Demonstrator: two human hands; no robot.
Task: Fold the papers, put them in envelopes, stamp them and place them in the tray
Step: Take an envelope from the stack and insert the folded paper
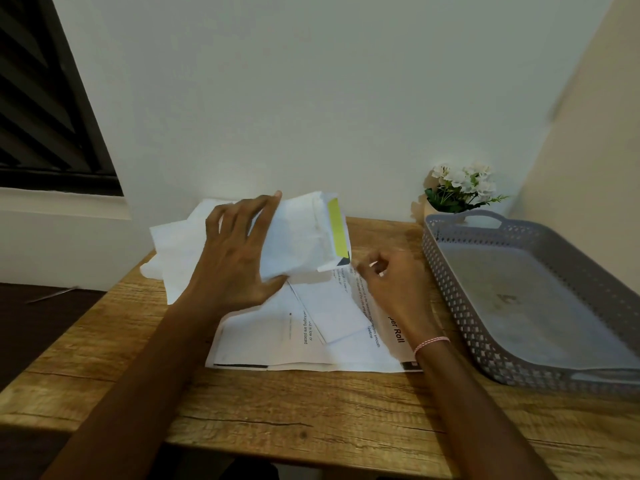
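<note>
Woodgrain up front: the table (311, 417) shows a rough, knotted timber-look top along its near edge, and both forearms cross it. Just beyond, around the middle, printed sheets (270, 341) lie flat and fanned, thin office paper with black type. A folded paper (332, 313) rests on them, creased into a narrow slab, and my read is that it's the one waiting to go in.

Right hand (391, 282), with a pink-and-white thread bracelet (431, 342) at the wrist, hovers over those sheets with fingers curled in. Whether it pinches a paper edge or holds nothing, I can't tell.

Left hand (235, 251) has the envelope (304, 237): fingers spread across its upper face, thumb tucked beneath, lifted off the table with its open end turned toward the right hand. That looks like a hold chosen to keep the mouth reachable for loading. The envelope is white, soft and a little crumpled, and its flap shows a yellow-green strip (337, 230), probably the peel liner over the glue.

Behind it, at the far left corner, sits a loose pile of white envelopes (176, 251). Along the right edge is the tray (446, 289), grey plastic with perforated walls, cut-out handles and a smudged floor. I'd say the delivery step is not yet reached. At the far edge, against the wall, there's a small bunch of white flowers (460, 185).
</note>
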